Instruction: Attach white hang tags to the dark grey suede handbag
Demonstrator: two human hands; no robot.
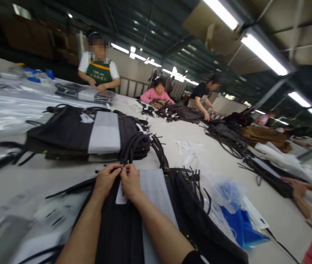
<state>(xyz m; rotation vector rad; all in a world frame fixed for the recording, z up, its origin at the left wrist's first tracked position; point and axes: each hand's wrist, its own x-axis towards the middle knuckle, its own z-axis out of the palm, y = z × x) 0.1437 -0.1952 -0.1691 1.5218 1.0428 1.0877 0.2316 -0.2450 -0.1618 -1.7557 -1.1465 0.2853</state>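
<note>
Meeting just above the upper part of a black bag (120,234), the two hands form a close pair at the centre of the dial used here, twelve o'clock lying away from the wearer. The left hand (105,183) comes up from seven o'clock, its wrist slightly bent and its fingers turned inward, thumb and forefinger brought together. The right hand (130,183) comes from five o'clock, its forearm slanting across the bag from a black sleeve (196,257), its fingers curled tightly and their tips beside the other hand's. Both are closed to a fine pinch; whatever lies between the fingertips is too small to tell. A white tag (121,197) hangs at six o'clock, just under the right hand, flat against the bag. The bag lies on the tabletop (186,132) beneath both forearms, a pale wrap (156,189) around it at four o'clock. Dark straps (136,143) arch at one o'clock, near the knuckles; a stack of black bags (59,132) lies at eleven, and blue plastic (240,223) at four, well apart from the fingers.
</note>
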